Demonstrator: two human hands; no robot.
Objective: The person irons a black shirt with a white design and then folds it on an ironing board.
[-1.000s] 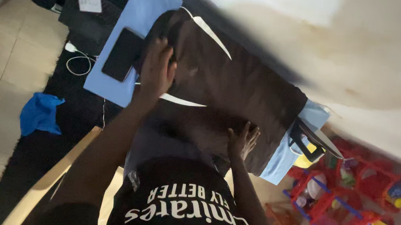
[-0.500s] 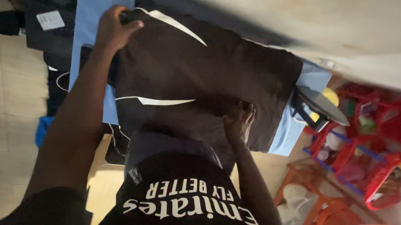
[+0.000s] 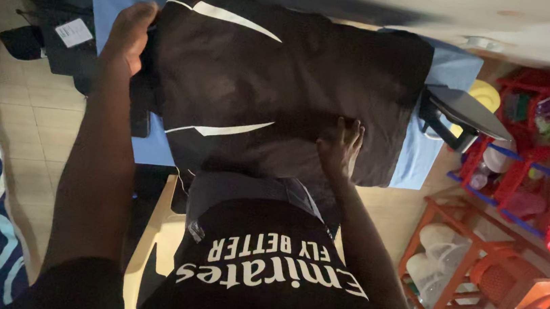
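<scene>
We are pressing our right hand (image 3: 340, 146) flat, fingers spread, on the dark garment (image 3: 283, 80) lying mid-frame over the blue cloth (image 3: 443, 73); our left hand (image 3: 128, 33) is curling over its upper-left edge; an iron (image 3: 460, 112) is resting at right.

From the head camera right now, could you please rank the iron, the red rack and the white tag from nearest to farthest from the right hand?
From the right hand, pressed on the dark garment:
1. Iron, just to its right on the blue cloth's edge.
2. Red rack, farther right, beyond the iron.
3. White tag, far left, past the left hand.
</scene>
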